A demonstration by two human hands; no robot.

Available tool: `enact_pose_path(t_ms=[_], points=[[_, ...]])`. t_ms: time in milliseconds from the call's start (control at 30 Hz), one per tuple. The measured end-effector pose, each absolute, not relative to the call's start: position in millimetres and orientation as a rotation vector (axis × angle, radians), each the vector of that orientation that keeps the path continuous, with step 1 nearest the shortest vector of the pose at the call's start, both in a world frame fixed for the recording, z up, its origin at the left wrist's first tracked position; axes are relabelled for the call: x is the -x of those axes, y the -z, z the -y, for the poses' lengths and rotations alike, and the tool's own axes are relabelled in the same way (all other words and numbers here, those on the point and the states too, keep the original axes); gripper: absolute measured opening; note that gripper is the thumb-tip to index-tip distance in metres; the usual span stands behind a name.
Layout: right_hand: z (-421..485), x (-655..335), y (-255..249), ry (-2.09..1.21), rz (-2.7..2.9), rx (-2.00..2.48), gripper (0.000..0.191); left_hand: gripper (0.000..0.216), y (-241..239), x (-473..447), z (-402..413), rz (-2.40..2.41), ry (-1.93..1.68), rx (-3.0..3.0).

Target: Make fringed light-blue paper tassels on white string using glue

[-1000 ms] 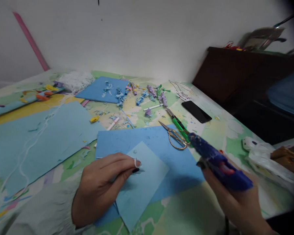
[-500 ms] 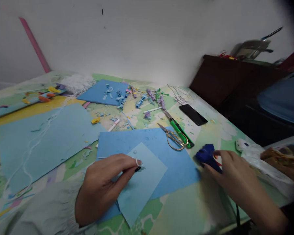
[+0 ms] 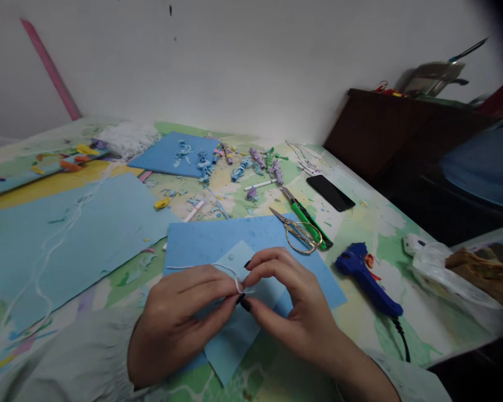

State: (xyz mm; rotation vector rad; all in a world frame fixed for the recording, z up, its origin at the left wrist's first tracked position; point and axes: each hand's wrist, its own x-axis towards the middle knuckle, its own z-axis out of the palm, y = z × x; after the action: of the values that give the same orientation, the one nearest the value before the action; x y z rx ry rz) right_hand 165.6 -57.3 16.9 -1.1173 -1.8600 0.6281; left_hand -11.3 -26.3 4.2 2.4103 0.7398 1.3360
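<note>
Left hand [image 3: 180,318]: fingers pinching white string [image 3: 236,279] at its 2 o'clock, over light-blue sheet [image 3: 224,354]. Right hand [image 3: 297,307]: fingers curved, tips at same spot, can't tell if gripping. From right hand: gold-handled scissors [image 3: 290,224] at 12, green box cutter [image 3: 304,216] just beside, blue glue gun [image 3: 371,285] on tabletop [image 3: 385,223] at 2.

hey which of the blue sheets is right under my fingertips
The small pale sheet, laid cornerwise on top of the larger, darker blue sheet. The big pale sheet at left and blue sheet at the back lie farther off.
</note>
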Motion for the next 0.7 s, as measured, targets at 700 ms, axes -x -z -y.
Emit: enact_pose_path(t_ms=[700], points=[[60.9, -165.9, -12.6, -0.537, 1.886, 1.096, 0.017, 0.011, -6.2, 7.6, 27.8, -0.81, -1.293, -2.419]])
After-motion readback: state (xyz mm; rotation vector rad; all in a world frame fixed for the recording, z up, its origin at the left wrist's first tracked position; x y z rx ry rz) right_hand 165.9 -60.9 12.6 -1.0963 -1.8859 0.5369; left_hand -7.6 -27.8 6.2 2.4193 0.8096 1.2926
